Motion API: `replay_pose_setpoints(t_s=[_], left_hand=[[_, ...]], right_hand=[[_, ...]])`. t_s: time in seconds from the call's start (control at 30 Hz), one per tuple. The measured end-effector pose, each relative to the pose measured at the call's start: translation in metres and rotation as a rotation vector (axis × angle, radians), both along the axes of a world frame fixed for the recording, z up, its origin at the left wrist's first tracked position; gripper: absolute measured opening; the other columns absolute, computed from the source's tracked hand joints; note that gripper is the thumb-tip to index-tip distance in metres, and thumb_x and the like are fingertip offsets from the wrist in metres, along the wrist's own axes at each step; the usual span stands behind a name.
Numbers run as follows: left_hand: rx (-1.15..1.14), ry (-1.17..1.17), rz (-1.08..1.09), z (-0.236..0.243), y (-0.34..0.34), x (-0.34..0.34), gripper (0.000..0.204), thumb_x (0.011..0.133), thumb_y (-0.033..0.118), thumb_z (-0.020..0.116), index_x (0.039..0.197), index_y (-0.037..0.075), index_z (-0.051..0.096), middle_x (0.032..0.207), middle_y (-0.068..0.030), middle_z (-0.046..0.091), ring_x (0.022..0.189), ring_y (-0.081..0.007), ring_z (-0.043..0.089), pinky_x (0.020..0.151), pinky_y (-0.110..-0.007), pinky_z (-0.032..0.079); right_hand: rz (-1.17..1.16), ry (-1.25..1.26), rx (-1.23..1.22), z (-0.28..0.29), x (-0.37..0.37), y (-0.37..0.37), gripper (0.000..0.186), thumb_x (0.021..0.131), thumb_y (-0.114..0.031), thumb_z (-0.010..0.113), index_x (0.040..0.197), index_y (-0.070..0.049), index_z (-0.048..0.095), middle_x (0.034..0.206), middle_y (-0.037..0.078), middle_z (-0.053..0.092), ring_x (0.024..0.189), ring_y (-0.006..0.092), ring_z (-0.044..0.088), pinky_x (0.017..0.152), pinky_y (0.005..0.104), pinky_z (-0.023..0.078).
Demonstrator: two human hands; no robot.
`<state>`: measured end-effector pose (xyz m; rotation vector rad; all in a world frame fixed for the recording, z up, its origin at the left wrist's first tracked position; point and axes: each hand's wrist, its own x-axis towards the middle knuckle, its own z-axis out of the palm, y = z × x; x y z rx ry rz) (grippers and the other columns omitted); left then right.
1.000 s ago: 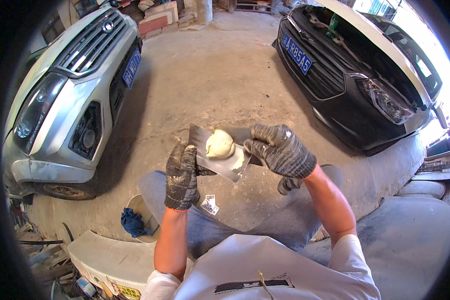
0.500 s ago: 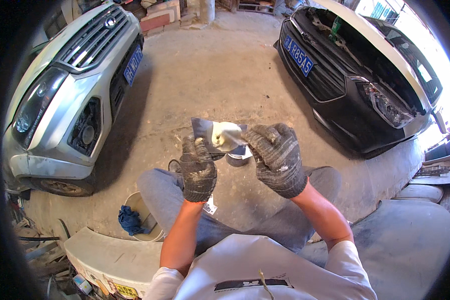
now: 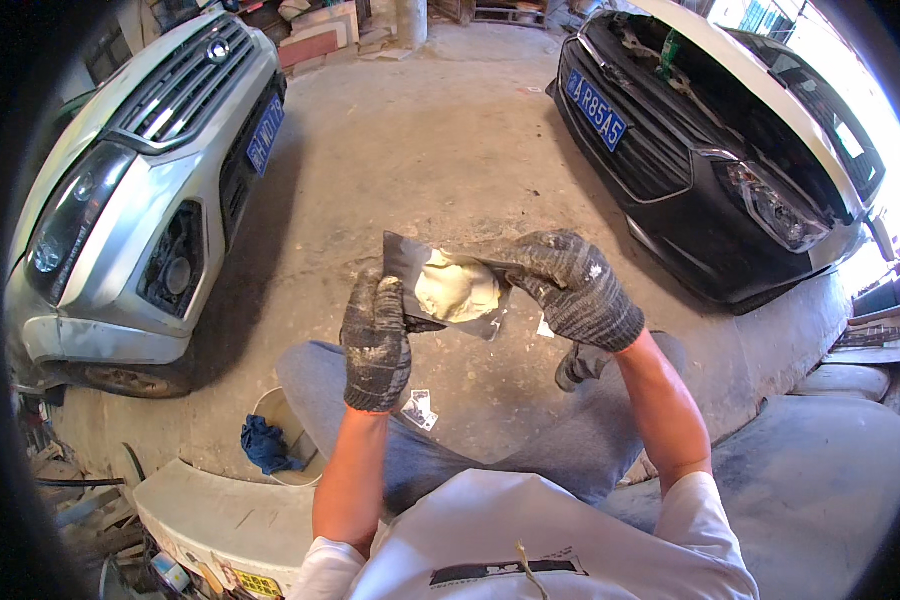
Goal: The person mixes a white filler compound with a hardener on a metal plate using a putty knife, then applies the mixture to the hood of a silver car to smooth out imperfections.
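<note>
Both hands wear grey knit gloves. My left hand (image 3: 375, 345) grips a thin dark square plate (image 3: 403, 260) from its left side, above my lap. A soft cream-coloured paste (image 3: 455, 293) lies spread in a mound on the plate. My right hand (image 3: 570, 290) is closed on a second thin scraper (image 3: 500, 258) at the plate's upper right, its blade mostly hidden by glove and paste.
A silver vehicle (image 3: 130, 250) stands at left, a white-and-black car (image 3: 670, 220) at right, both on concrete floor (image 3: 420, 140). A bucket (image 3: 310, 450) with a blue cloth (image 3: 265, 445) is by my left knee. Loose panels (image 3: 220, 510) lie around me.
The paste is flatter and wider on the plate than earlier. Half a second ago the scraper was folding it at the right; my right hand has since shifted up and right.
</note>
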<state>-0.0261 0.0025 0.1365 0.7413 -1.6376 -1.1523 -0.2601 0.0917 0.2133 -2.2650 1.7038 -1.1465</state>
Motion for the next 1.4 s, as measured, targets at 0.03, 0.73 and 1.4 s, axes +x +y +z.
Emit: replay_pose_setpoints(t_s=[0.03,0.73,1.4], left_hand=[[-0.068,-0.033,0.003,0.0,-0.001,0.004,0.033,0.091,0.003,0.056,0.123,-0.004,0.053,0.113,-0.0194,0.06,0.097,-0.0277,0.062,0.082,-0.038,0.053],[-0.332,-0.482,0.057,0.022,0.028,-0.001,0.022,0.101,0.013,0.047,0.113,-0.003,0.056,0.074,-0.0185,0.062,0.063,-0.0332,0.06,0.058,-0.042,0.046],[0.189,0.184,0.073,-0.005,0.0,-0.001,0.019,0.101,0.016,0.051,0.109,0.0,0.055,0.094,-0.0108,0.061,0.073,-0.019,0.064,0.059,-0.03,0.056]], right_hand=[[-0.011,0.099,-0.018,0.0,-0.003,0.002,0.03,0.078,-0.005,0.068,0.108,-0.009,0.07,0.104,0.014,0.067,0.098,0.0321,0.062,0.087,0.0414,0.048],[-0.281,-0.933,0.448,-0.049,0.046,-0.008,0.016,0.097,-0.015,0.059,0.098,0.0,0.062,0.076,0.003,0.065,0.06,0.0123,0.059,0.055,0.0297,0.049],[-0.07,0.291,0.008,0.031,0.023,0.006,0.041,0.079,-0.016,0.066,0.12,-0.012,0.066,0.107,0.013,0.066,0.094,0.0307,0.064,0.08,0.0412,0.051]])
